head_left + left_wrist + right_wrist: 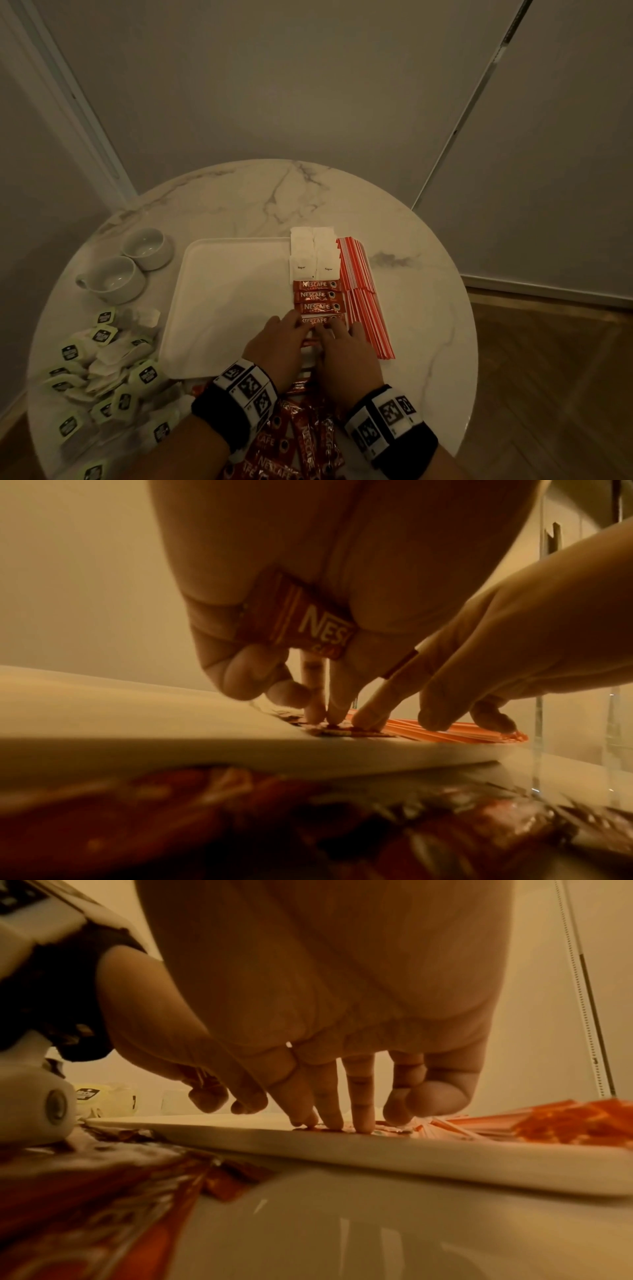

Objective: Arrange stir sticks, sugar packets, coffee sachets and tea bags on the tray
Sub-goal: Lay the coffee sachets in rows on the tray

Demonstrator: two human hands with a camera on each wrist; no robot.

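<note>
round white marble table (394, 219) set in grey-walled corner, wood floor (548, 377) at right | white tray (222, 291) laid centrally | left hand (274, 346) closed round a Nescafé sachet (308, 626) | right hand (346, 353) fingers pressed straight onto tray row

Both hands (308, 346) covered the nearest coffee sachet (320, 321) on the tray (222, 291). The loose sachet pile (294, 445) ran off the bottom edge, blurred in both wrist views.
</note>
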